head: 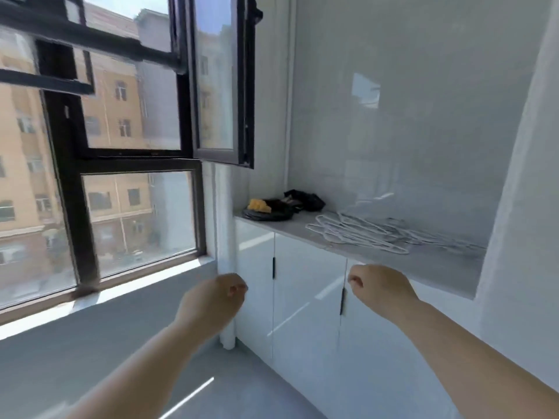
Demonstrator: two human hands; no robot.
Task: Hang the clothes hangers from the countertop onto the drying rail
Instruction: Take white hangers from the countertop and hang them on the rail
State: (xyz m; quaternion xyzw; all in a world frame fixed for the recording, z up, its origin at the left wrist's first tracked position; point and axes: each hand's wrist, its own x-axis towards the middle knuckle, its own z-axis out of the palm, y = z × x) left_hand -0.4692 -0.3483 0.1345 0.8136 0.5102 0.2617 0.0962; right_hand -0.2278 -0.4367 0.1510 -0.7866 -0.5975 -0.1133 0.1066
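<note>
- Since every white wire hanger (pixel 360 234) in view lies in a loose, overlapping heap on the countertop (pixel 438 263), the task appears not yet begun; none is lifted and none is hung.
- Left hand (pixel 214 300): held out in front of the cupboard doors (pixel 305 297), below the countertop edge, fingers curled in toward the palm, holding nothing.
- Right hand (pixel 379 287): held out just below the near edge of the countertop, fingers likewise curled in, holding nothing; it is the nearer hand to the heap but is apart from it.
- Remaining work, as judged: take up the hangers, carry them to the rail and hook each one on; effectively all of it.
- Drying rail: not in view, so its place and height cannot be stated.
- Hanger count: cannot be told; the wires cross one another, and the right end of the heap blurs into the grey surface.
- Hooks: direction cannot be made out; tangling is likely when one is lifted.
- Far left of the countertop: a dark bundle (pixel 304 199) and a yellow lump (pixel 258 205) on a flat black disc (pixel 269 216); their nature is unclear.
- Left of the scene: an open window (pixel 217 86).
</note>
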